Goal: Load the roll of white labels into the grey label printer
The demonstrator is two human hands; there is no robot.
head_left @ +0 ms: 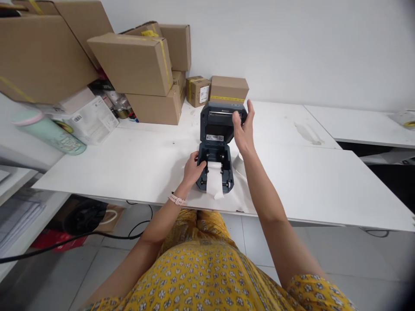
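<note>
A dark blue-grey label printer point(231, 179) stands on the white table with its lid point(203, 125) raised. Inside the base lies a white paper roll point(214, 165), and its loose strip point(214, 181) hangs out over the front. My left hand point(193, 169) grips the left wall of the base, thumb over the rim. At the lid's right edge my right hand point(244, 129) holds on with thumb and fingers, some of them hidden behind it. Beside the base, partly covered by my right forearm, is a white round object point(239, 165).
Cardboard boxes point(129, 65) are stacked at the back left, and two small boxes point(228, 88) sit behind the printer. A mint bottle point(53, 133) leans at the left. Black cables point(106, 235) run below the table's front edge point(292, 220).
</note>
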